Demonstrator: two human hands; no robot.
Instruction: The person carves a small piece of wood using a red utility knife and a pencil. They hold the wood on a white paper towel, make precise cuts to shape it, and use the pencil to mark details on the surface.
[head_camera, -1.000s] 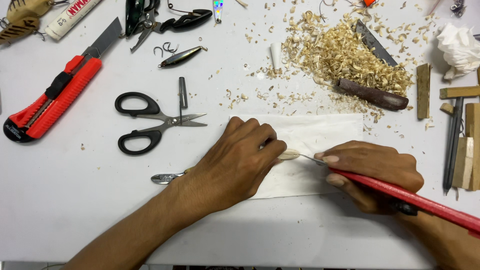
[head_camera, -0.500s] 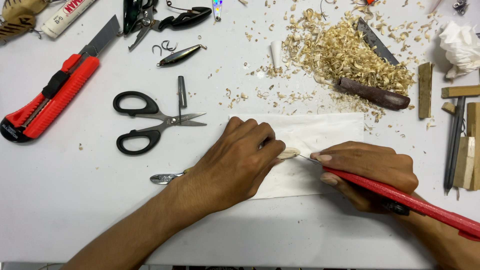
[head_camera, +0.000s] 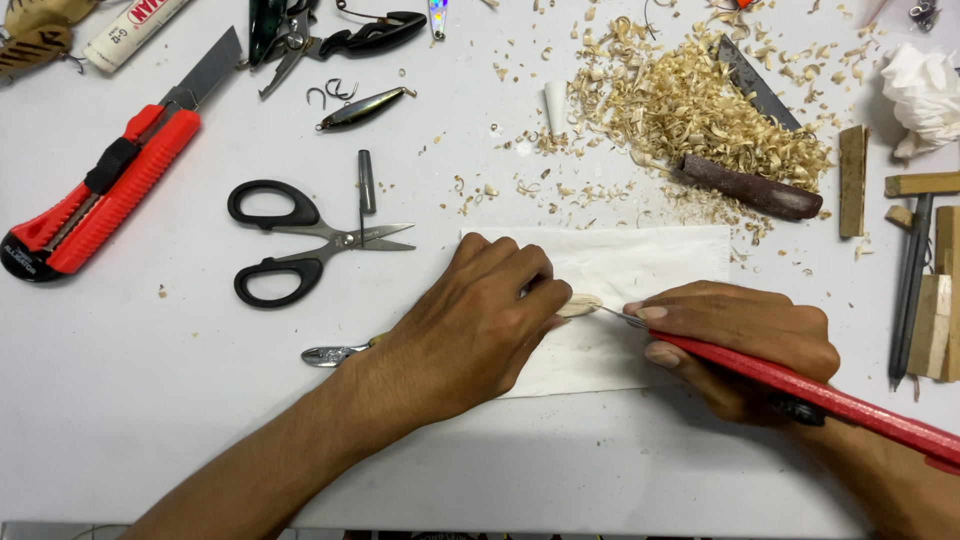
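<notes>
My left hand (head_camera: 468, 325) lies knuckles up on a white paper towel (head_camera: 655, 265) and pinches a small pale wooden piece (head_camera: 581, 304) whose rounded end pokes out from under the fingers. My right hand (head_camera: 745, 340) grips a long red-handled tool (head_camera: 830, 400); its thin metal tip (head_camera: 622, 317) touches the end of the wooden piece. Most of the wooden piece is hidden beneath my left fingers.
Black-handled scissors (head_camera: 300, 240) and a big red utility knife (head_camera: 110, 180) lie to the left. A pile of wood shavings (head_camera: 690, 110) with a brown-handled knife (head_camera: 750, 185) sits at the back. Wooden blocks (head_camera: 935, 300) line the right edge. Small pliers (head_camera: 335, 353) peek out by my left wrist.
The red tool's tip has stayed against the wooden piece, with my right hand shifting only slightly. My left hand has not moved.
</notes>
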